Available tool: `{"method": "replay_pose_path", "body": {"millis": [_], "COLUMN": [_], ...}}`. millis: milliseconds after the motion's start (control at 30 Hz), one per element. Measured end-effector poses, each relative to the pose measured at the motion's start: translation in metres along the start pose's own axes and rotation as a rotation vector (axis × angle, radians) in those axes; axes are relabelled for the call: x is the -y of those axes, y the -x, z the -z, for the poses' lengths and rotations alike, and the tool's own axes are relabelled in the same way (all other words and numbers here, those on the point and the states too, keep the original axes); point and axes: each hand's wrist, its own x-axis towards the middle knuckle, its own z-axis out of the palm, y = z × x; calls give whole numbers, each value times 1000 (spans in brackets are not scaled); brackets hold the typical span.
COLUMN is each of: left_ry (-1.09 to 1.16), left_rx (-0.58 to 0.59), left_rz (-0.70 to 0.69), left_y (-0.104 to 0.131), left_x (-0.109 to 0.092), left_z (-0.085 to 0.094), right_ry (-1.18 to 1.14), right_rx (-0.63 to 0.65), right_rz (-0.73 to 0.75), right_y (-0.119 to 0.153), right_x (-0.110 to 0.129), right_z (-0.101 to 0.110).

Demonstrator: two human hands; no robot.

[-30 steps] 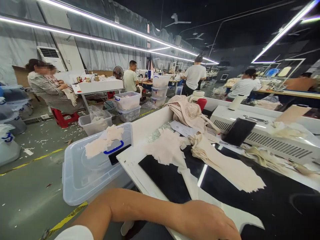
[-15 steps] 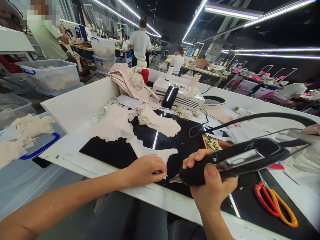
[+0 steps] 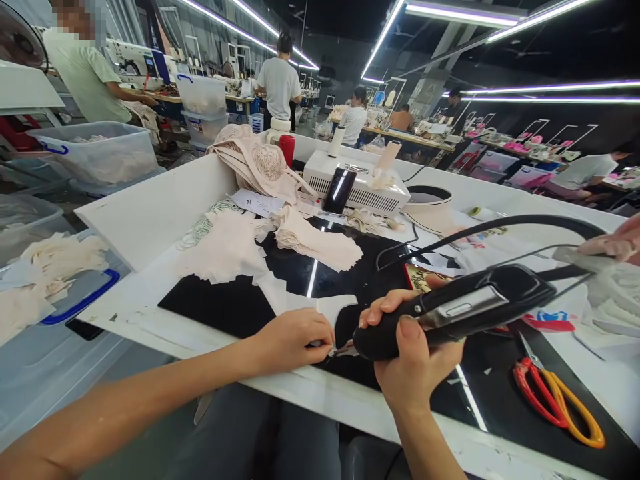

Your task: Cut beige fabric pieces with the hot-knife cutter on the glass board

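Observation:
My right hand [image 3: 413, 347] grips a black corded hand tool [image 3: 480, 297] with a silver panel on its side. The tool's rounded end points left, with a small tip [image 3: 345, 349] beside my left hand. My left hand [image 3: 297, 339] is closed at the table's front edge, pinching a pale beige fabric piece [image 3: 337, 305]; its fingertips are partly hidden. Behind it, a stack of cut beige fabric [image 3: 320, 243] and a wider pile [image 3: 225, 247] lie on the black board [image 3: 210, 303]. Scissors [image 3: 560, 400] with red and orange handles rest right of my right hand.
A white vented box [image 3: 370, 187] stands at the back with a phone [image 3: 340, 190] leaning on it. Bra-like pieces [image 3: 255, 157] are heaped back left. Another person's hand [image 3: 617, 243] appears at the right edge. Plastic bins [image 3: 107, 150] stand left; several people work beyond.
The hand tool has shifted slightly left and up, closer to my left hand. The other hand at the right edge has come further into view. My left hand has hardly moved.

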Motion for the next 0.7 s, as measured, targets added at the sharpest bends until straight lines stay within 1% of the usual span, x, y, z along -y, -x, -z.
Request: {"method": "replay_pose_path", "body": {"millis": [133, 300, 500, 700], "left_ry": [0, 5, -73, -126], "left_rx": [-3, 53, 86, 90], "left_rz": [-6, 15, 48, 66], "left_y": [0, -2, -5, -8], "left_x": [-1, -4, -5, -7], "left_z": [2, 7, 5, 6], "right_ry": [18, 48, 39, 6], "right_rx": [6, 4, 16, -1], "right_rz": [-15, -15, -25, -7], "right_y": [0, 1, 3, 0], "right_x": [0, 0, 2, 2], "right_z": [0, 1, 0, -1]}}
